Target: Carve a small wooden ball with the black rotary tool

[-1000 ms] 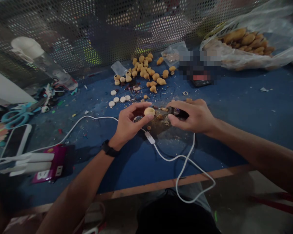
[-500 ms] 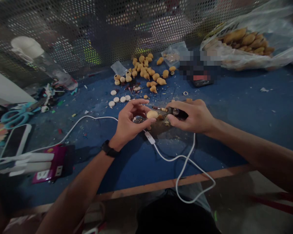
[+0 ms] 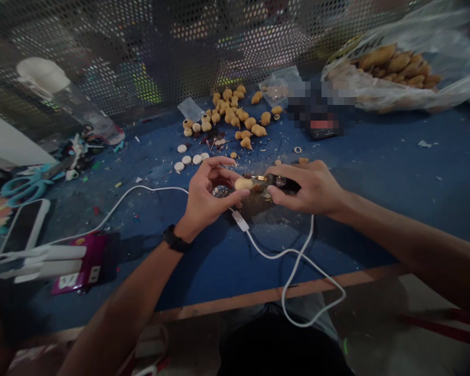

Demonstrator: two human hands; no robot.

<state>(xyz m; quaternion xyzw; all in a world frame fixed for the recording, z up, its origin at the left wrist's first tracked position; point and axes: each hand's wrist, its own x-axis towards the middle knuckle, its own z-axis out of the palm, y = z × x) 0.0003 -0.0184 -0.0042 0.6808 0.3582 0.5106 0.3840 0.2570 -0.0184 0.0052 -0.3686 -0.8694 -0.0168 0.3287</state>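
My left hand (image 3: pixel 210 189), with a black watch (image 3: pixel 176 239) on its wrist, grips a small pale gourd (image 3: pixel 243 184) between thumb and fingers. From the right, my right hand (image 3: pixel 311 186) is wrapped round a black rotary tool (image 3: pixel 284 183) with a brass-coloured collet. The tool's thin bit points left, close to the gourd's upper side; whether it touches I cannot tell. A white cord (image 3: pixel 272 257) with an inline switch (image 3: pixel 240 221) runs below both hands. Several white discs (image 3: pixel 186 160) lie just beyond my left hand.
Many small gourds (image 3: pixel 231 112) are heaped at the back, and more fill a clear plastic bag (image 3: pixel 450 83) at right. On the left lie blue-handled scissors (image 3: pixel 23 185), a phone (image 3: pixel 23 227), a purple power bank (image 3: pixel 90 266) with white plugs, and a clear bottle (image 3: pixel 82 112).
The rotary tool's bit has shifted slightly left and down relative to the gourd. Both hands keep their grips, and the rest looks the same.
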